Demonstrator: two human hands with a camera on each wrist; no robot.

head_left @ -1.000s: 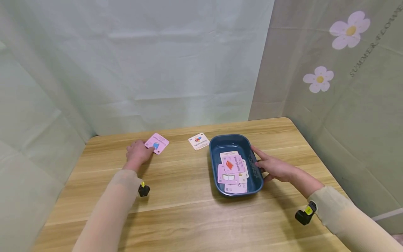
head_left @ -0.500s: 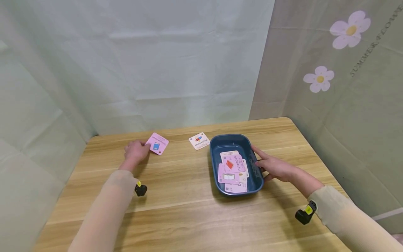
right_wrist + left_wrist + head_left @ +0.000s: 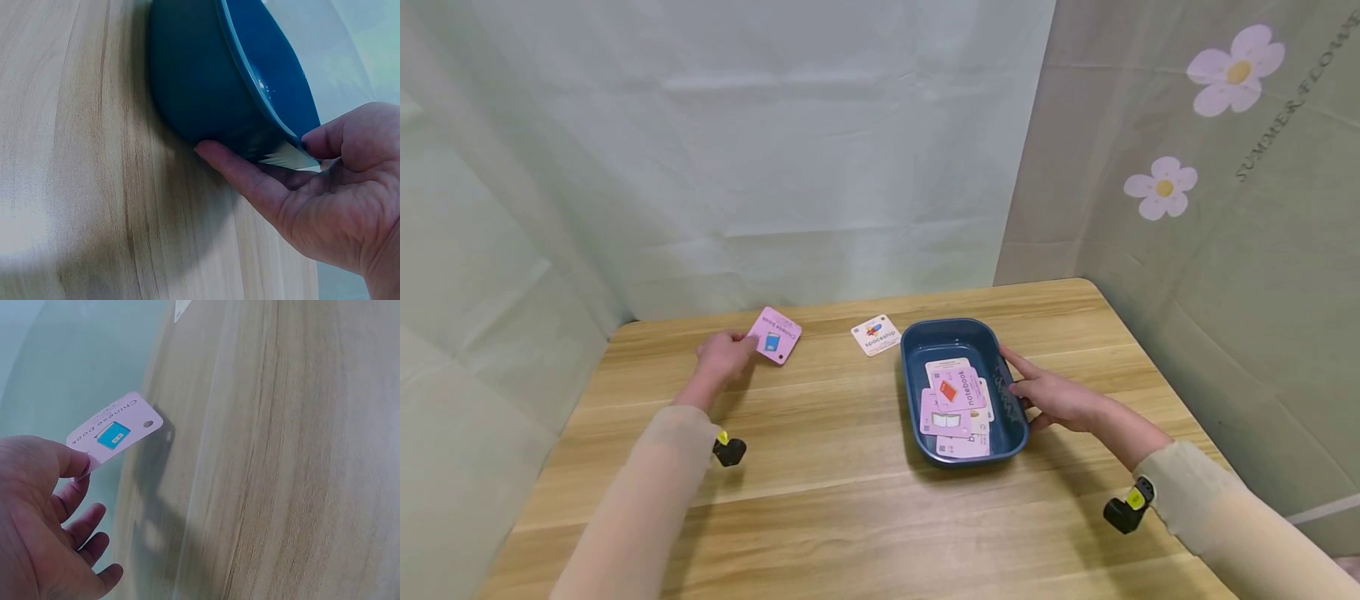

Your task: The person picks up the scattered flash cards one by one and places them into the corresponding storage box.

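Between thumb and forefinger, my left hand (image 3: pixel 722 358) pinches the edge of a pink "Chinese book" card (image 3: pixel 777 336). In the left wrist view the card (image 3: pixel 114 432) is raised off the table, its shadow falling beside it, and the other fingers hang loosely curled. My right hand (image 3: pixel 1056 396) grips the right wall of a dark blue bin (image 3: pixel 917 425). Seen from the right wrist, the thumb lies at the rim of the bin (image 3: pixel 200 75) and the fingers are against its outside. Several overlapping cards lie in it, with a pink "notebook" card (image 3: pixel 958 388) on top.
A white "spaceship" card (image 3: pixel 876 335) lies on the wooden table (image 3: pixel 820 500), left of the bin near the back edge. Pale curtains (image 3: pixel 820 167) hang behind the table and along both sides.
My left hand has drawn slightly left, and the Chinese book card has come up off the table in its pinch. The right hand and the bin have stayed in place.
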